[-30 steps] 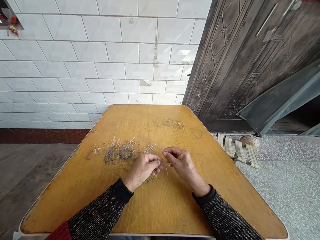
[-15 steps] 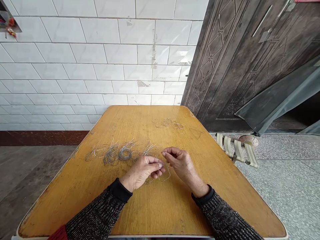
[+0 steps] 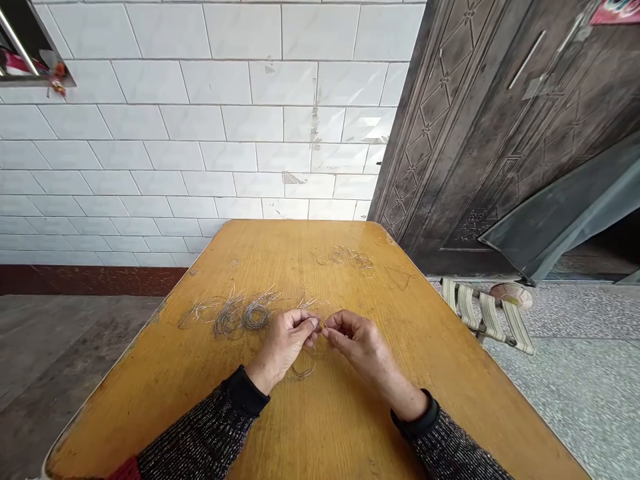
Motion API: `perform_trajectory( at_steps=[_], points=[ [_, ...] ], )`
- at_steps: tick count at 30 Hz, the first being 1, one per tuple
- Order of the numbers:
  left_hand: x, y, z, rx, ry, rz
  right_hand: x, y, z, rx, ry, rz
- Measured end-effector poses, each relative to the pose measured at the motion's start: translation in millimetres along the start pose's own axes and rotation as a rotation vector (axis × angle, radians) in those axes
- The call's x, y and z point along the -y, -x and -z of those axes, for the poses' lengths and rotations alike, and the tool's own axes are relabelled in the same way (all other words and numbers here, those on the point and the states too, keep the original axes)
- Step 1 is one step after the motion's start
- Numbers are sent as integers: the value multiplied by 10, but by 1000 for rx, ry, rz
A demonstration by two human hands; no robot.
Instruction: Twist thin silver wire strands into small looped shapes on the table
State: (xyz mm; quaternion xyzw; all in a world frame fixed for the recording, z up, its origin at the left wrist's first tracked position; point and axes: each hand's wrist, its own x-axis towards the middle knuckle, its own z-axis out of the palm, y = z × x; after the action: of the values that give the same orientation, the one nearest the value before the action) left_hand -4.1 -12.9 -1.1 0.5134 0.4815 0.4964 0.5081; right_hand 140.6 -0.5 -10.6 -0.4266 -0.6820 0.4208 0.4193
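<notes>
Thin wire [image 3: 303,375] hangs in a loose loop below my left hand [image 3: 289,340], whose thumb and fingers pinch it. My right hand [image 3: 361,343] is closed in a pinch at the wire's upper part, its fingertips almost touching those of the left. Just left of the hands lie several coiled bundles of grey wire [image 3: 256,316] with loose ends sticking up. Another bundle is partly hidden behind my left hand. Farther back on the table [image 3: 310,427] is a row of thin wire rings [image 3: 345,257].
A single bent wire [image 3: 401,277] lies near the table's right side. White tiled wall [image 3: 210,120] stands behind the table, with a dark carved door [image 3: 450,133] at the right. On the floor to the right are a strapped folding stool [image 3: 487,313] and a ball [image 3: 513,294].
My right hand has come closer to the left, fingertips nearly meeting. The wire loop that hung between the hands now hangs below the left one. The view has shifted slightly.
</notes>
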Motion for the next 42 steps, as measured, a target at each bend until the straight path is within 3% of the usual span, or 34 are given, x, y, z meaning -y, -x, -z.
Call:
perform_trajectory(
  at_steps=[15,19,26,31,42],
  points=[
    [70,-21,-2,37,103,79,-14,25,32,30,322,106],
    [74,-50,13,10,99,92,-27,11,10,-17,333,101],
    [82,-52,32,27,190,69,-16,39,7,-36,492,253],
    [89,-53,42,43,203,47,-18,50,17,-36,617,288],
    [80,-33,17,89,175,76,-24,35,1,-62,404,305]
  ],
)
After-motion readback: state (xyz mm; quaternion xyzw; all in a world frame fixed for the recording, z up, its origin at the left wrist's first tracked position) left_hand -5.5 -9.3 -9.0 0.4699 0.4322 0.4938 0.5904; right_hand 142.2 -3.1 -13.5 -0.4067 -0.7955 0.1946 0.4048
